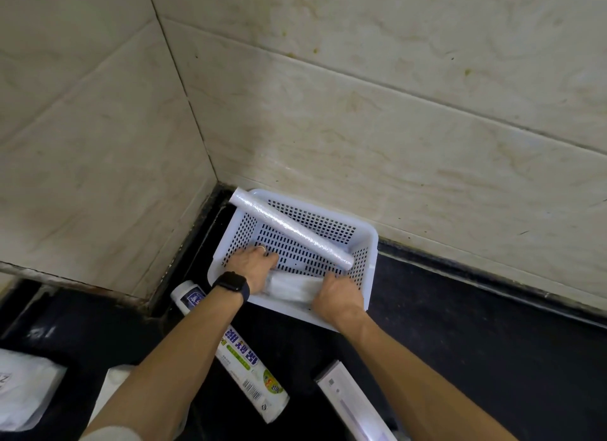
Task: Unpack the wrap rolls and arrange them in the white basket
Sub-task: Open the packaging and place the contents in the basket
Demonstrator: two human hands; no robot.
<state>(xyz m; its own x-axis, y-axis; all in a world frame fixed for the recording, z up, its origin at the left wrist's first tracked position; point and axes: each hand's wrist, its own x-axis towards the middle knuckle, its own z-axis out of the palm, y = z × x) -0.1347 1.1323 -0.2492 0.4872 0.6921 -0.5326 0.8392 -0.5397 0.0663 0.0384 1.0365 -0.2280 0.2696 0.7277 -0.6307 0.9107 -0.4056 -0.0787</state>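
Beige marble-look tiled wall (394, 112) fills the view beyond both hands & meets in a corner up-left of them. Black stone tabletop (460, 358) runs under the arms & out to the R.

White perforated plastic basket (369, 243) sits on the tabletop in that corner, both hands reaching into its near side. Printed, still-packaged wrap roll (249, 365) lies on the tabletop outside the basket, passing under the L forearm. Bare clear-film wrap roll (292, 230) lies diagonally just beyond the hands: far end up on the basket's back-L rim corner, near end down inside by the R wall, just above the R hand. Long white carton (348, 404) lies on the tabletop beside the R forearm. Crumpled white plastic bag (23, 388) sits well L of the L arm; a white box (111, 391) shows partly under that arm.

Whitish wrap roll (292, 288) lies along the basket's near wall, btw the two hands. R hand (338, 292) has fingers curled round its R end. L hand (256, 263) lies knuckles-up over its L end, fingers pointing at the basket floor; can't tell if it grips.

Black smartwatch (230, 284) on L wrist; thin ring (261, 249) on a L finger.
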